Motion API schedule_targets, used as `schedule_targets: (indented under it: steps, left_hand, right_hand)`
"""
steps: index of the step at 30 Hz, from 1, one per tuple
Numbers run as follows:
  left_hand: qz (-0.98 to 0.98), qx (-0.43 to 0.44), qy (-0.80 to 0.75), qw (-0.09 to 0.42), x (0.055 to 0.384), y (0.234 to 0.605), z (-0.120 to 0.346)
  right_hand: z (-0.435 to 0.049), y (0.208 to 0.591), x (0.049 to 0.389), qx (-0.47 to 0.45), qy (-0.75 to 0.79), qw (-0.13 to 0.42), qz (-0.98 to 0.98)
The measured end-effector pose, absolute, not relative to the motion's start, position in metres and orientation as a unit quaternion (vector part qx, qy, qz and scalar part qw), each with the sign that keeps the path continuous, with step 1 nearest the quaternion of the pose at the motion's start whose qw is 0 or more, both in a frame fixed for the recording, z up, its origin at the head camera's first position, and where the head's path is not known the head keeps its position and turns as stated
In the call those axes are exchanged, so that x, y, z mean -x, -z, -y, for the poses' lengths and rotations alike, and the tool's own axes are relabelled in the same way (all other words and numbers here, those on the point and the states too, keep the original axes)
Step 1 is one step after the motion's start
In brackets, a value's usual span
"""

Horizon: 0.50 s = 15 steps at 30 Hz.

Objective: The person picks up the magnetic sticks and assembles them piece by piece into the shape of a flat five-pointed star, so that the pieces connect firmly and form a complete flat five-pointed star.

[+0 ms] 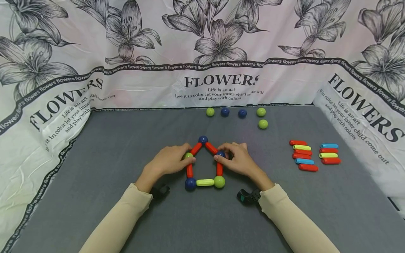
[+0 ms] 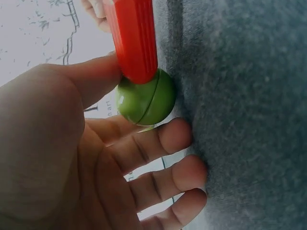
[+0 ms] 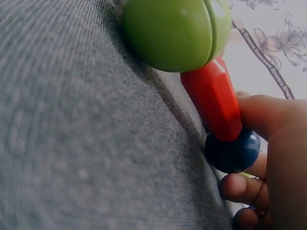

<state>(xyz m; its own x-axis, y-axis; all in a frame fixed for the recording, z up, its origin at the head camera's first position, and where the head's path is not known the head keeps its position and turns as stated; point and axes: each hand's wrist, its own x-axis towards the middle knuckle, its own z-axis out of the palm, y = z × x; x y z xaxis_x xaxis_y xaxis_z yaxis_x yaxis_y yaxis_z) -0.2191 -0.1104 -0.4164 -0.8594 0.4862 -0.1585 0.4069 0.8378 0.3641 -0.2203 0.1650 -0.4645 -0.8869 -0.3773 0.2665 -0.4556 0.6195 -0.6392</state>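
Observation:
A five-sided, house-shaped outline of rods and balls lies on the grey cloth. At its top is a blue ball [image 1: 203,140], joined to two sloping red rods [image 1: 196,149]. My left hand [image 1: 169,160] pinches the green ball [image 2: 146,100] at the left corner between thumb and fingers. On the other side, my right hand [image 1: 238,160] pinches the dark blue ball [image 3: 233,151] at the right corner. Below the hands, upright red rods [image 1: 219,169] run to a blue ball [image 1: 190,183] and a green ball [image 1: 219,181], with a yellow rod [image 1: 205,182] between them.
Loose green balls [image 1: 263,124] and blue balls [image 1: 242,113] lie near the back edge. To the right, loose red, yellow and blue rods [image 1: 304,161] form two columns, the second holding a yellow rod [image 1: 328,155]. A flower-printed cloth [image 1: 142,86] borders the back and sides.

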Motion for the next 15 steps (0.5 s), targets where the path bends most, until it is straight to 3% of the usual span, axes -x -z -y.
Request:
schedule_targets:
  steps: [15]
  left_hand:
    - [-0.954,-0.215,-0.161,0.134,0.2219,0.4142,0.1166]
  right_hand:
    - [-0.1686,0.4684,0.2217,-0.235,-0.378,0.047,0.894]
